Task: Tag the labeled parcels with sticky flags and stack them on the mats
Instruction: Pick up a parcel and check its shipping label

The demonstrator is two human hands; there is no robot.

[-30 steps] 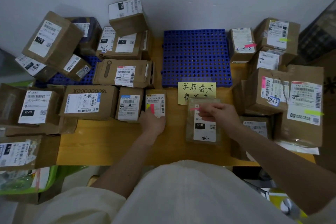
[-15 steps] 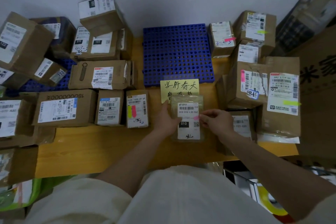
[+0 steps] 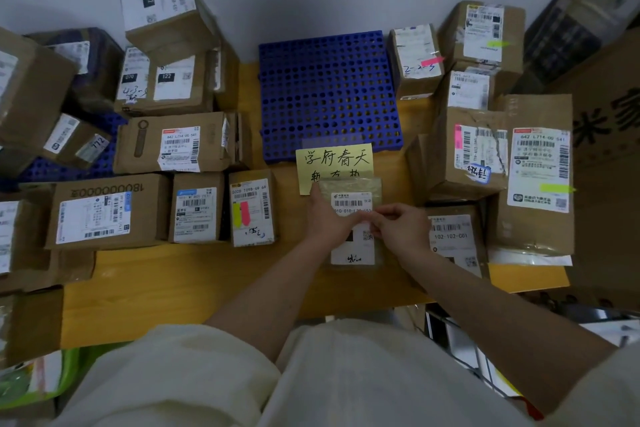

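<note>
A flat tan parcel [image 3: 349, 196] with a white label lies on the yellow table just below a yellow handwritten note [image 3: 334, 161]. My left hand [image 3: 327, 218] rests on the parcel's left side, fingers stretched across the label. My right hand [image 3: 398, 229] comes in from the right with fingertips pinched together on the label, meeting the left fingertips. The sticky flag itself is hidden between the fingers. A blue perforated mat [image 3: 329, 94] lies bare behind the note. A small box [image 3: 252, 211] to the left carries a yellow and a pink flag.
Flagged boxes are stacked at the right: a pink-flagged box [image 3: 415, 59], a green-flagged box [image 3: 485, 35] and a large flagged box [image 3: 538, 170]. A parcel marked 102 [image 3: 453, 239] lies by my right wrist. Several boxes crowd the left, some on a second blue mat [image 3: 104, 163].
My left hand left the small flagged box and moved right onto the flat parcel. My right hand, holding a pink flag, came down onto the label, where the fingers now cover the flag.
</note>
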